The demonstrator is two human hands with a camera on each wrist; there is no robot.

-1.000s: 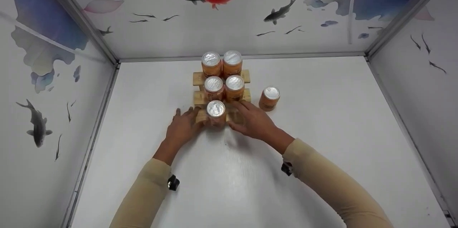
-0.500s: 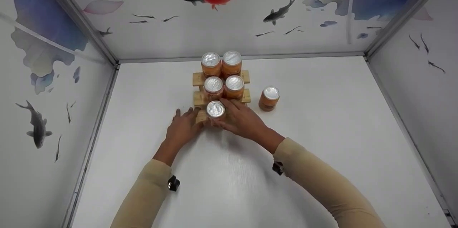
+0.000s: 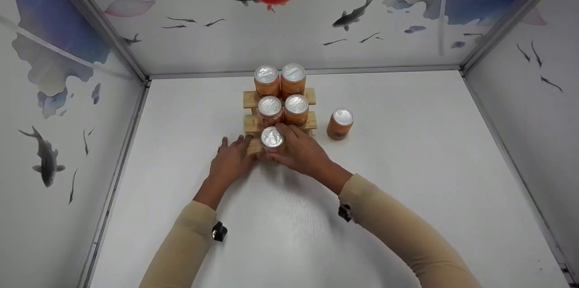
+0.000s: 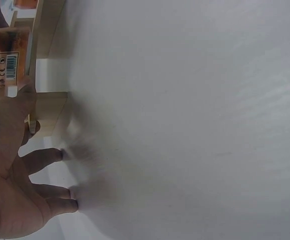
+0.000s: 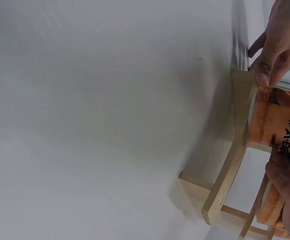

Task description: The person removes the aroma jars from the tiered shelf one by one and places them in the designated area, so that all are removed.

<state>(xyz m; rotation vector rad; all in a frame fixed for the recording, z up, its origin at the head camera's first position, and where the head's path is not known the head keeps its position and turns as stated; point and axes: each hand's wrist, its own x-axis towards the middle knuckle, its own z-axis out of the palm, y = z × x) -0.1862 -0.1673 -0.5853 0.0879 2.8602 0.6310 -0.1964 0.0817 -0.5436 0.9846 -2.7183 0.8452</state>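
A stepped wooden rack (image 3: 251,123) stands at the back of the table. My left hand (image 3: 230,160) holds the left end of its front step, with the thumb (image 4: 27,92) over the board and the index finger under its end; the other fingertips touch the tabletop. On that front step is an orange-labelled can (image 3: 272,137) with a silver lid, upright. My right hand (image 3: 304,150) grips this can from the right, thumb in front and fingers behind. Two like cans (image 3: 296,104) stand on the middle step, and two more (image 3: 293,73) on the top step.
A single orange can (image 3: 340,124) stands on the white table (image 3: 407,152) to the right of the rack. The printed back wall (image 3: 298,44) rises close behind the rack, and side walls (image 3: 54,215) flank the table.
My right hand has moved left from the right part of the front step and closed round the front can. The left hand has stayed at the rack's left end.
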